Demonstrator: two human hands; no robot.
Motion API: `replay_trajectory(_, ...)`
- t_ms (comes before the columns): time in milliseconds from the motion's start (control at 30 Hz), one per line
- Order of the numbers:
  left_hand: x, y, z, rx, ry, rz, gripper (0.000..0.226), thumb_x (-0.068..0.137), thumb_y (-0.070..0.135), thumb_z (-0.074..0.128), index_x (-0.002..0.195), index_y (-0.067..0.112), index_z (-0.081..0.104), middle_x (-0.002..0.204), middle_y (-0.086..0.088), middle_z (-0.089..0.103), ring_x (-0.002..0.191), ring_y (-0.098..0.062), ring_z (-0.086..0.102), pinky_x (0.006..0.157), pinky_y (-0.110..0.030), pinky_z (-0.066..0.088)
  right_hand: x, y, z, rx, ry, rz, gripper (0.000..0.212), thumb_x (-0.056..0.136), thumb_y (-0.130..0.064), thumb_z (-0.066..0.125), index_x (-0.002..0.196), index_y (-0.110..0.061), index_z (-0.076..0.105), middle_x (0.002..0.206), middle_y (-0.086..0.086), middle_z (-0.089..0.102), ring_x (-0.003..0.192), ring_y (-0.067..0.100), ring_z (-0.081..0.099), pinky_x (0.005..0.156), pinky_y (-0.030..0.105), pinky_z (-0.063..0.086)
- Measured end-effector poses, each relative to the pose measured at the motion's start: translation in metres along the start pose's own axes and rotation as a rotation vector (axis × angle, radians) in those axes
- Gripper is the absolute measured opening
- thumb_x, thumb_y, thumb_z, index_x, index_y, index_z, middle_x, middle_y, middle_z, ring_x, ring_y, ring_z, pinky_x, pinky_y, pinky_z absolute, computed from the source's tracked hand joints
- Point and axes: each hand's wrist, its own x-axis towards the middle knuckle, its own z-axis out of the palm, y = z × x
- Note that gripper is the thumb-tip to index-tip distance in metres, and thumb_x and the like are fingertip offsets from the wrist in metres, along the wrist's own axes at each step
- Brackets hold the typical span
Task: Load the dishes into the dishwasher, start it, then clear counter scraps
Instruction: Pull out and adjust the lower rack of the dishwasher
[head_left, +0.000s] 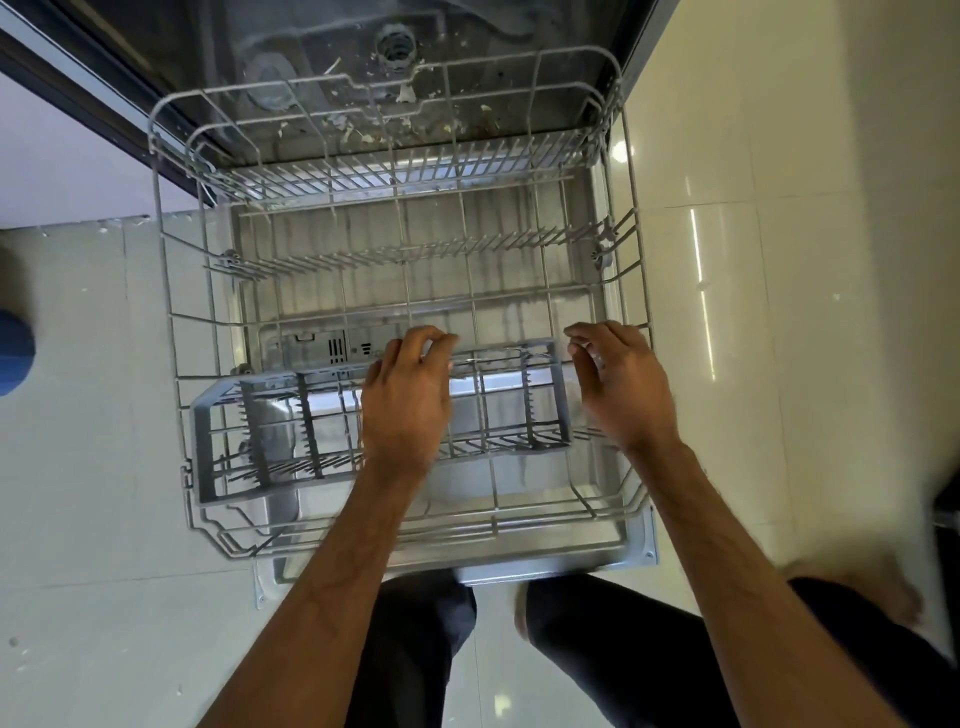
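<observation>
The dishwasher's grey wire lower rack (415, 254) is pulled out over the open door (545, 564) and holds no dishes. A grey plastic cutlery basket (270, 431) lies along the rack's near side. My left hand (405, 400) is over the basket's middle, with fingers curled round its far rim. My right hand (618, 384) hovers beside the basket's right end with loosely curled fingers and holds nothing.
Bits of food lie scattered on the dark tub floor (363, 124) behind the rack. Pale glossy floor tiles (779, 312) surround the door. A blue object (13, 353) sits at the left edge. My legs (415, 649) stand just below the door's front edge.
</observation>
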Motion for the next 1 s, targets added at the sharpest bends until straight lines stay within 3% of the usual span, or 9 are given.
replay_trajectory(233,-0.032,0.011,-0.076,0.013,-0.052,-0.021,0.04,0.083,0.003,0.072,0.122,0.012,0.067,0.124,-0.005,0.066,0.104,-0.029,0.067,0.081,-0.045,0.058,-0.022,-0.072,-0.06,-0.063,-0.059,-0.028,0.024,0.093,-0.004,0.061,0.116,-0.01,0.067,0.11,0.009,0.068,0.104,0.027,0.058,0.079,0.042,0.055)
replay_trajectory(467,-0.016,0.041,-0.23,-0.004,-0.04,-0.035,0.045,0.085,0.005,0.068,0.129,0.011,0.061,0.131,-0.007,0.063,0.114,-0.029,0.063,0.09,-0.048,0.055,-0.004,-0.213,-0.162,-0.086,0.004,-0.137,0.025,0.094,-0.004,0.059,0.119,-0.004,0.067,0.116,0.012,0.067,0.111,0.031,0.057,0.089,0.04,0.053)
replay_trajectory(567,-0.015,0.058,-0.31,-0.025,-0.045,-0.058,0.049,0.093,0.008,0.058,0.141,0.012,0.051,0.143,-0.006,0.053,0.129,-0.027,0.052,0.105,-0.045,0.046,-0.001,-0.278,-0.206,-0.105,0.005,-0.196,0.027,0.098,-0.007,0.053,0.123,-0.004,0.064,0.122,0.012,0.065,0.115,0.028,0.055,0.097,0.039,0.05)
replay_trajectory(667,-0.024,0.069,-0.391,0.001,0.01,-0.068,0.052,0.093,0.011,0.06,0.143,0.011,0.049,0.145,-0.008,0.052,0.132,-0.026,0.05,0.107,-0.044,0.044,-0.004,-0.344,-0.251,-0.099,0.044,-0.29,0.026,0.098,-0.01,0.054,0.122,-0.005,0.065,0.12,0.011,0.065,0.114,0.026,0.056,0.098,0.036,0.049)
replay_trajectory(800,-0.047,0.069,-0.503,0.0,0.139,-0.092,0.046,0.084,0.012,0.069,0.129,0.009,0.061,0.124,-0.007,0.067,0.11,-0.027,0.065,0.084,-0.041,0.055,-0.008,-0.438,-0.306,-0.07,0.086,-0.43,0.024,0.096,-0.013,0.06,0.119,-0.009,0.066,0.116,0.006,0.067,0.111,0.021,0.057,0.095,0.036,0.051)
replay_trajectory(1000,-0.075,0.033,-0.64,0.075,0.271,-0.19,0.045,0.101,0.028,0.044,0.146,0.023,0.041,0.141,0.003,0.052,0.125,-0.021,0.051,0.096,-0.036,0.044,-0.011,-0.567,-0.35,0.022,0.116,-0.584,0.018,0.092,-0.013,0.063,0.109,-0.013,0.07,0.107,0.005,0.069,0.1,0.024,0.062,0.092,0.025,0.04)
